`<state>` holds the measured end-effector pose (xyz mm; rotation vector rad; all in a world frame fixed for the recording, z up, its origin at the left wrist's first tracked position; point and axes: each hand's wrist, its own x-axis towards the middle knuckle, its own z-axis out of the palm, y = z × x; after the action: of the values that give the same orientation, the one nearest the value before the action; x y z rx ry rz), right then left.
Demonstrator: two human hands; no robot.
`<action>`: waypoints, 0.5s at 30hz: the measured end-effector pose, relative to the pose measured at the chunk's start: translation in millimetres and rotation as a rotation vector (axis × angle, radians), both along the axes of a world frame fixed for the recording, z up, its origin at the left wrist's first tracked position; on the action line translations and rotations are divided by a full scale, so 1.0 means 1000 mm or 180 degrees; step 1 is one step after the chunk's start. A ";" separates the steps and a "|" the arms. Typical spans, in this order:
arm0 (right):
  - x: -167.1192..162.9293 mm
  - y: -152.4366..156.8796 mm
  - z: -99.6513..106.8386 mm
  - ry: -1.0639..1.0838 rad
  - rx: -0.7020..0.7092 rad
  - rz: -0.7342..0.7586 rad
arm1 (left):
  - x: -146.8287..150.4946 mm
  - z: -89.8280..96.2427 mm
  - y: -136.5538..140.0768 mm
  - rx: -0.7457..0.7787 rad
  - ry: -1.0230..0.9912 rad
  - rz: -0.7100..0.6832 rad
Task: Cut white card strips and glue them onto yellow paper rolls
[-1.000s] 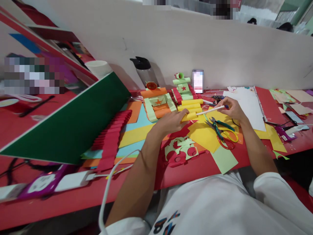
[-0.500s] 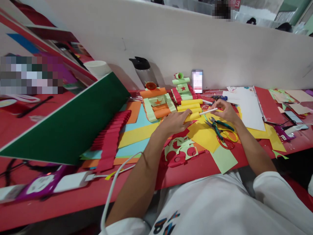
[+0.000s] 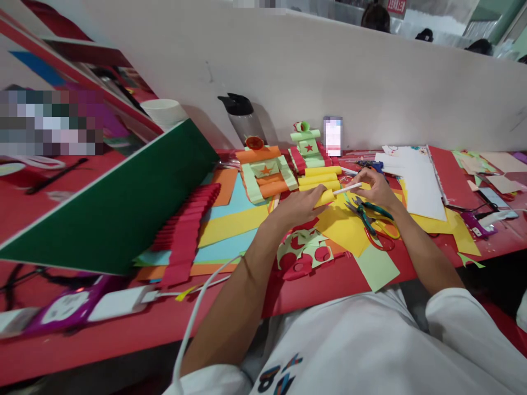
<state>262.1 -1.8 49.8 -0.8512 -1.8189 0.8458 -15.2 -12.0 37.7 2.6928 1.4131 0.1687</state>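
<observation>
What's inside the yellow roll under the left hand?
A white stick juts from the yellow roll; anything deeper is hidden by the roll's wall and the left hand.

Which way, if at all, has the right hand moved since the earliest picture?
Yes: the right hand has shifted left, judged against the upright phone.

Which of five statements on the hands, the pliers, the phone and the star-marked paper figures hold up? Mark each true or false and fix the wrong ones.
1. The left hand is on a yellow roll. True.
2. A white stick runs from that roll toward the right hand. True.
3. The green-handled pliers are held in the left hand. False: they lie on the papers, near the right hand.
4. The phone lies flat. False: it stands propped against the white wall.
5. The orange-star figure stands right of the red-star figure. False: it stands left of it.
</observation>
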 end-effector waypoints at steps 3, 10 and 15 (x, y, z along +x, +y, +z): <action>0.001 -0.001 0.002 -0.0120 -0.0032 0.0026 | 0.000 -0.001 0.001 -0.0009 0.0009 -0.0005; 0.000 -0.002 0.002 -0.0159 -0.0077 0.0110 | 0.003 0.002 -0.002 -0.0071 0.0148 -0.0033; -0.008 0.003 -0.006 -0.0130 -0.0047 0.0185 | 0.007 0.010 -0.008 -0.0096 0.0200 0.0001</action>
<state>254.6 0.8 43.9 -0.8339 -1.8828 0.8854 -8.2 -19.6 47.9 2.6962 1.4207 0.0625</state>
